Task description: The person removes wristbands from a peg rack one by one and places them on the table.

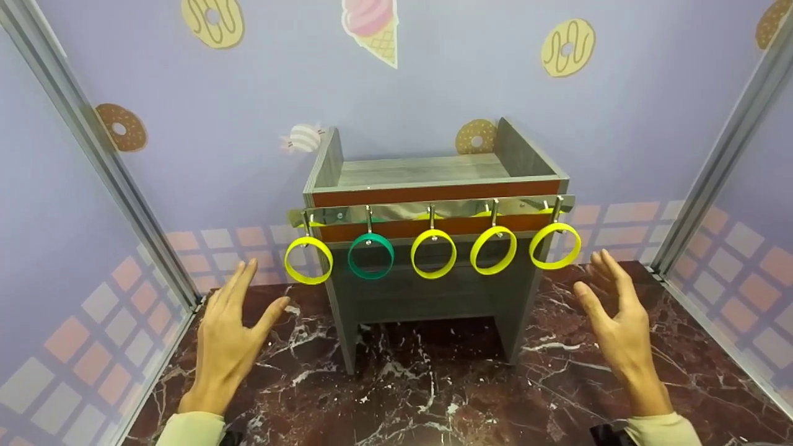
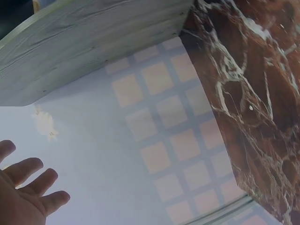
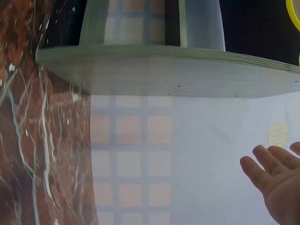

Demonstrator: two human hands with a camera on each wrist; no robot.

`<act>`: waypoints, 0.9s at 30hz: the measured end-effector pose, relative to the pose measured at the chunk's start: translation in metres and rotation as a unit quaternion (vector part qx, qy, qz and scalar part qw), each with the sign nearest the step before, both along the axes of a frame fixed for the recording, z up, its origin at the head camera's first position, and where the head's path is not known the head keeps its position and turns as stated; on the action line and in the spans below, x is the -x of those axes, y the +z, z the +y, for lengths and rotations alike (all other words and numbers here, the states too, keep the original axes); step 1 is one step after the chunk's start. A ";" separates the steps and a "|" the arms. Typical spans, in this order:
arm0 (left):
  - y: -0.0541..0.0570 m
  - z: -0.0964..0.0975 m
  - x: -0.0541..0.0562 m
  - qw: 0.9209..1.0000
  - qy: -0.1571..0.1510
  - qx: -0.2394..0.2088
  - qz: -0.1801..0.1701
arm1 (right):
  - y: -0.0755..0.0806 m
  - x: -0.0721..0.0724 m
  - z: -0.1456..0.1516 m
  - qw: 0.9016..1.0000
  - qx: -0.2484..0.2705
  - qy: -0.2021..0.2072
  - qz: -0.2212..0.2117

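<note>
Five rings hang from metal pegs (image 1: pixel 432 217) on shiny strip (image 1: pixel 399 212) across front of grey shelf unit (image 1: pixel 427 169): four yellow rings (image 1: pixel 433 233), green ring (image 1: pixel 370 236) second from left. Unit stands on marbled worktop (image 1: pixel 421 406). Left hand (image 1: pixel 226 334) near leftmost ring, right hand (image 1: pixel 622 328) near rightmost, neither touching. Both grips apart, thumbs away from fingers.

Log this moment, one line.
left hand: empty | right hand: empty | green ring: on hook, between yellow rings | rack: on marbled surface
</note>
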State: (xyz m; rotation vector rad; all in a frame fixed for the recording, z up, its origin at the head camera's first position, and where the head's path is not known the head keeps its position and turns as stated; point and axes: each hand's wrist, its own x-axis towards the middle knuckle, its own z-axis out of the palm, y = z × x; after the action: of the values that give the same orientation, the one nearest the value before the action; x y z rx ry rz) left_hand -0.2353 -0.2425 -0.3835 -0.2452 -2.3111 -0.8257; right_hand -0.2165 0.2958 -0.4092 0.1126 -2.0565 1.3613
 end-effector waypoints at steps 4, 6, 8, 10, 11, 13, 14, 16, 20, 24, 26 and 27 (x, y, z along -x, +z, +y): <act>0.000 0.004 -0.003 0.999 0.001 -0.038 0.018 | -0.009 -0.002 -0.007 0.999 0.039 0.024 0.001; 0.001 0.006 -0.004 0.998 -0.001 -0.055 0.019 | -0.012 -0.003 -0.011 0.998 0.056 0.033 0.004; 0.005 0.008 -0.003 0.998 -0.006 -0.064 0.028 | -0.013 -0.002 -0.014 0.996 0.073 0.039 0.009; 0.009 0.010 -0.002 0.996 -0.013 -0.070 0.046 | -0.013 -0.002 -0.017 0.995 0.085 0.043 0.018; 0.011 0.011 -0.002 0.996 -0.015 -0.070 0.055 | -0.014 -0.001 -0.019 0.995 0.090 0.045 0.023; 0.014 0.012 -0.001 0.994 -0.019 -0.073 0.077 | -0.015 0.001 -0.022 0.993 0.100 0.049 0.031; 0.016 0.013 0.000 0.993 -0.023 -0.076 0.087 | -0.016 0.001 -0.023 0.993 0.100 0.048 0.035; 0.018 0.015 0.001 0.991 -0.033 -0.087 0.096 | -0.019 0.003 -0.025 0.993 0.104 0.049 0.039; 0.022 0.020 0.002 0.985 -0.058 -0.118 0.107 | -0.026 0.006 -0.028 0.991 0.117 0.051 0.042; 0.029 0.027 0.001 0.981 -0.072 -0.153 0.097 | -0.031 0.008 -0.031 0.989 0.137 0.050 0.037; 0.033 0.030 0.002 0.978 -0.075 -0.171 0.089 | -0.033 0.009 -0.033 0.988 0.142 0.052 0.036; 0.035 0.031 0.003 0.977 -0.078 -0.180 0.086 | -0.034 0.009 -0.034 0.987 0.144 0.055 0.035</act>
State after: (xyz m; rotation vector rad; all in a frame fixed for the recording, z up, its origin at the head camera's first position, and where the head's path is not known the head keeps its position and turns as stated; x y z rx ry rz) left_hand -0.2382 -0.2110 -0.3488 -0.3247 -1.9567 -1.2332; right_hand -0.2258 0.2617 -0.4428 0.1477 -1.7961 1.6839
